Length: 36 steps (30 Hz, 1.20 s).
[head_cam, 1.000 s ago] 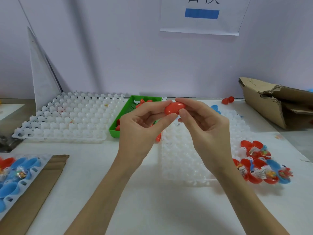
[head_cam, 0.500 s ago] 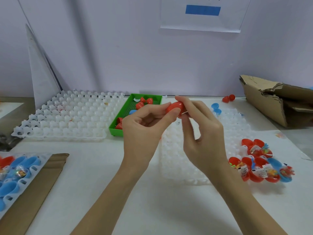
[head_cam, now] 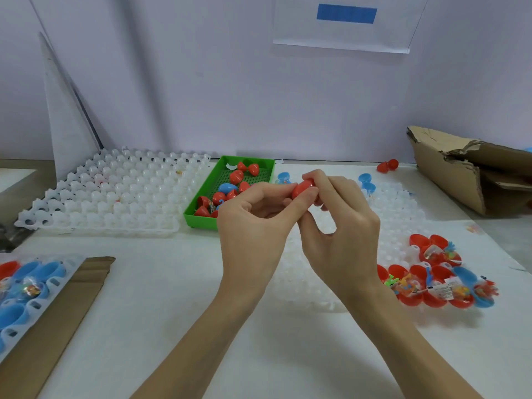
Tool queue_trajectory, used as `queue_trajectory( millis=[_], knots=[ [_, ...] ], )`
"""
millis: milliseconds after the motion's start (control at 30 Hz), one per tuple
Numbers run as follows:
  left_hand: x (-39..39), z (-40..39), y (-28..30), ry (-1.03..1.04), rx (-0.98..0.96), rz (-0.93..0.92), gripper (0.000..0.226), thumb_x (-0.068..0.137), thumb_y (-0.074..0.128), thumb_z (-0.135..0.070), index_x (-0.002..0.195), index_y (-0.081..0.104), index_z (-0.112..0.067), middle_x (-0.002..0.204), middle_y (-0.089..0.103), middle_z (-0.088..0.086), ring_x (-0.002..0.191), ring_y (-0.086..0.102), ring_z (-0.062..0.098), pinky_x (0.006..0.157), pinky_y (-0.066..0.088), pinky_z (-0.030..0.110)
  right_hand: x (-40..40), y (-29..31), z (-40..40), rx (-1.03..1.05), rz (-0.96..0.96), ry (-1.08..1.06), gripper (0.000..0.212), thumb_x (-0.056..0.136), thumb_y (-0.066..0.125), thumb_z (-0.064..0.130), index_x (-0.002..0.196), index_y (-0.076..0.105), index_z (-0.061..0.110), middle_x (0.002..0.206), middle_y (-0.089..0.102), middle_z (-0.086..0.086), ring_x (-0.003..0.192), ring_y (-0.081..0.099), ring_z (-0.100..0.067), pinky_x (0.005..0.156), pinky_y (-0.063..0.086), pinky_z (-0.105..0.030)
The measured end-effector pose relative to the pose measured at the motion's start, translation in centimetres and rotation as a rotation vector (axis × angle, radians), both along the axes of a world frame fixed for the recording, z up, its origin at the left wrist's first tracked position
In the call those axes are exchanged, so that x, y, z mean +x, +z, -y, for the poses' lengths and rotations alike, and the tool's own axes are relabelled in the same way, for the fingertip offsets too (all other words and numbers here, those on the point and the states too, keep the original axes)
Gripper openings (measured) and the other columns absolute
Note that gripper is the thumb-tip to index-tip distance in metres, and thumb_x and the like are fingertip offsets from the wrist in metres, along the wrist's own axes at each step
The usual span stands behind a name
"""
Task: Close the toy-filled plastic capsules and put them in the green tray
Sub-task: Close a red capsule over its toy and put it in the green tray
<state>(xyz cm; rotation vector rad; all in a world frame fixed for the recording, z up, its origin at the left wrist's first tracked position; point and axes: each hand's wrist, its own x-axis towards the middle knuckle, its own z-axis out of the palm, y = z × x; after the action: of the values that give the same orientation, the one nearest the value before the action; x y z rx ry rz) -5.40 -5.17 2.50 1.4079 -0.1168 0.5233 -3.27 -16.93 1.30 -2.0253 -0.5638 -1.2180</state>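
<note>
Nearest to us, a strip of cardboard (head_cam: 54, 321) lies at the left edge of the white surface (head_cam: 178, 326), under a white rack (head_cam: 37, 309) of blue and red shells. At the near right sits a cluster of open capsules (head_cam: 431, 283), red and blue halves with wrapped toys showing inside, resting on the corner of a clear dimpled tray (head_cam: 397, 214).

Above the middle of that tray, we hold a red capsule (head_cam: 303, 189) between both hands. Our left hand (head_cam: 253, 220) pinches it with thumb and forefinger from the left; our right hand (head_cam: 342, 226) curls its fingers over the top and right side, the thumb pressing from below. So both hands are clamped on it. We cannot tell whether the seam is fully snapped.

We judge the capsule light, stiff and smooth, so it may slip or pop apart under a skewed squeeze. It is best gripped with one half in each hand, pressing straight along its long axis.

Farther back, just left of our hands, the green tray (head_cam: 201, 210) already holds several closed capsules. Beyond it lie a large white dimpled tray (head_cam: 115, 197) at left, loose blue halves (head_cam: 366, 182), a red piece (head_cam: 387, 165) and a torn cardboard box (head_cam: 460, 174) at right.
</note>
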Motion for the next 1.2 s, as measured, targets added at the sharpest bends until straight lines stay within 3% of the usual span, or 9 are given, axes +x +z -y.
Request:
queue_trajectory(
  millis=[200,400,567,767,867,1033,1200],
  knots=[
    [0.3,-0.2,-0.3,-0.071,-0.114,-0.137,0.020,0.082,0.088,-0.020,0.100,0.082,-0.013,0.086,0.080,0.000,0.078,0.073,0.005,0.069,0.053,0.013,0.2,-0.5,-0.2,-0.015,-0.044,0.000,0.032,0.088,0.075,0.002,0.119,0.069,-0.002,0.101,0.069,-0.007,0.088,0.057,-0.015,0.081,0.052,-0.024],
    [0.6,-0.6,-0.3,-0.159,-0.223,-0.249,0.029,0.080,0.088,-0.022,0.104,0.080,-0.009,0.097,0.080,0.007,0.093,0.073,0.011,0.074,0.052,0.016,0.5,-0.9,-0.4,-0.033,-0.074,0.040,0.036,0.088,0.074,0.002,0.123,0.067,-0.002,0.104,0.067,-0.008,0.088,0.060,-0.019,0.081,0.053,-0.028],
    [0.4,-0.2,-0.3,-0.130,-0.224,-0.203,0.023,0.081,0.088,-0.019,0.101,0.081,-0.011,0.091,0.081,0.004,0.085,0.074,0.006,0.073,0.053,0.013,0.5,-0.6,-0.1,-0.028,-0.035,0.038,0.031,0.088,0.073,-0.002,0.118,0.069,-0.003,0.102,0.070,-0.008,0.088,0.059,-0.017,0.080,0.053,-0.026],
    [0.1,0.2,-0.4,-0.001,-0.046,-0.078,0.011,0.086,0.085,-0.021,0.097,0.083,-0.018,0.084,0.080,-0.004,0.084,0.077,0.010,0.074,0.057,0.016,0.6,-0.6,-0.1,-0.046,-0.075,0.012,0.031,0.090,0.072,0.004,0.121,0.068,0.000,0.099,0.067,-0.007,0.087,0.057,-0.015,0.080,0.052,-0.027],
    [0.2,-0.2,0.1,-0.129,-0.183,-0.214,0.014,0.092,0.079,-0.022,0.101,0.083,-0.012,0.093,0.081,0.005,0.090,0.078,0.017,0.075,0.056,0.016,0.6,-0.7,-0.3,-0.037,-0.108,-0.011,0.041,0.090,0.076,0.013,0.128,0.066,0.004,0.100,0.061,-0.008,0.090,0.056,-0.017,0.081,0.052,-0.028],
    [0.7,-1.2,0.9,-0.371,-0.491,-0.398,0.028,0.096,0.072,-0.028,0.101,0.083,-0.003,0.104,0.078,0.021,0.090,0.077,0.028,0.083,0.063,0.029,0.4,-0.6,-0.7,0.030,-0.104,0.005,0.049,0.090,0.078,0.026,0.133,0.063,0.007,0.105,0.057,-0.008,0.094,0.052,-0.012,0.084,0.048,-0.020],
    [0.9,-1.5,0.9,-0.379,-0.479,-0.422,0.038,0.084,0.076,-0.035,0.102,0.081,-0.001,0.098,0.078,0.022,0.087,0.078,0.030,0.082,0.064,0.032,0.2,-0.6,-0.8,0.010,-0.115,0.014,0.042,0.094,0.073,0.029,0.126,0.064,0.005,0.113,0.058,-0.010,0.099,0.057,-0.019,0.086,0.049,-0.022]
  ],
)
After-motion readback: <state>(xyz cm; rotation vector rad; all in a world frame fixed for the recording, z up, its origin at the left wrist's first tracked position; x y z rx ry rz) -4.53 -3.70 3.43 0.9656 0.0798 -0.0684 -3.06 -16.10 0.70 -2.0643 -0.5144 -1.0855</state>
